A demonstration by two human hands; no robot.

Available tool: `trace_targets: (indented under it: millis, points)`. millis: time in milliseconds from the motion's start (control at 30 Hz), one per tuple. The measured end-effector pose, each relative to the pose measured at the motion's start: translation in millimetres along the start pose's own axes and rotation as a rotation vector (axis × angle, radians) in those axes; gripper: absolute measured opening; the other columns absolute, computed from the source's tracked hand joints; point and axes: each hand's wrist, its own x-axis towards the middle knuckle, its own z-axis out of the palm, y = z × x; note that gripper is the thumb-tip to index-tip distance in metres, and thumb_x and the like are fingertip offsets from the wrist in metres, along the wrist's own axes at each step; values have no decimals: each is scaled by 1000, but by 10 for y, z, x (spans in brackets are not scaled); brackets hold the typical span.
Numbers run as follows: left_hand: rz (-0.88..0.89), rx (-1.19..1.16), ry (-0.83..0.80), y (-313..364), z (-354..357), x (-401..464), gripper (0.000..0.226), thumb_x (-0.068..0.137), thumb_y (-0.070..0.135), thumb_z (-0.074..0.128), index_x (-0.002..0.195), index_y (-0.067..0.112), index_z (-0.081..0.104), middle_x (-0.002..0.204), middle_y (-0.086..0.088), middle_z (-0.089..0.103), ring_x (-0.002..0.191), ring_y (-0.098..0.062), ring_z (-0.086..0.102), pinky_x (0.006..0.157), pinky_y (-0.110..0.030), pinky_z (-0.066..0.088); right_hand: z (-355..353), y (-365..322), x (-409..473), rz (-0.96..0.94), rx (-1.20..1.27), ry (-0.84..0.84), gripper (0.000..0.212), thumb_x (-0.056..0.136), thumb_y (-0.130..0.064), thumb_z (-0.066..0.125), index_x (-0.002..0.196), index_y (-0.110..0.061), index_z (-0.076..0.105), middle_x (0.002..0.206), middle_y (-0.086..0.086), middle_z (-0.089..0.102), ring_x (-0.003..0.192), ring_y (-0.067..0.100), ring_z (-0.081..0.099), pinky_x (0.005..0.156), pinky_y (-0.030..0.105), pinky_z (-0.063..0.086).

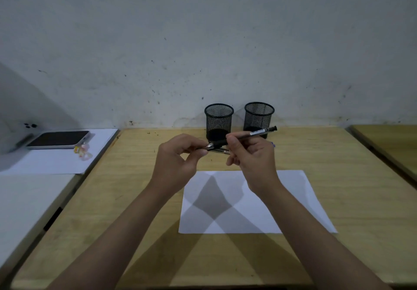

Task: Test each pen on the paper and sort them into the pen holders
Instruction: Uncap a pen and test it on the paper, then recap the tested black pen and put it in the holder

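Note:
A black pen [246, 135] is held in the air above the wooden desk, between both hands. My right hand [250, 156] grips its barrel near the middle. My left hand [180, 156] pinches the tip end, where a clear cap or nib shows. Behind the hands, more pens [222, 151] lie on the desk, mostly hidden. Two black mesh pen holders stand by the wall: the left holder [218, 120] and the right holder [259, 118]. A blank white sheet of paper [293, 199] lies on the desk under my forearms.
A phone [59, 139] lies on white papers [45, 161] on a lower surface to the left, with a small colourful trinket [83, 152] beside it. A second wooden desk edge [388, 145] shows at the far right. A stained wall backs the desk.

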Motion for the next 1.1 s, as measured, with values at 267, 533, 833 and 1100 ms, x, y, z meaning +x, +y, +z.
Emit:
trace_targets:
  millis: [267,533,833,1100]
  points:
    - [-79,-38,-32,127,137,14,18,75,-4,71,85,11,71,81,-1,69,73,-8,62,68,-13,47,-39,-90,-122,157,32,93,16,82,-23,65,79,-7,68,56,0,60,45,10,53,51,27,52]
    - [-114,-73,-160,219,455,223,33,76,1,70,78,34,66,84,-1,68,75,-18,64,72,-27,52,-541,-419,-243,-616,-1143,156,19,71,-22,78,77,-11,64,69,-1,57,66,12,49,62,22,38]
    - [-7,-247,-520,724,1472,217,54,83,21,68,132,21,46,112,6,56,98,0,56,85,-15,43,-1480,-879,-641,-435,-1681,230,7,77,-14,63,80,-11,68,72,5,65,65,32,61,58,39,48]
    - [348,59,-1049,1544,2786,-597,58,89,42,51,140,19,34,148,-7,30,134,-26,29,111,-42,26,-2426,-1225,-1891,124,-1521,675,47,80,-9,67,123,-16,52,89,4,63,73,24,60,65,31,47]
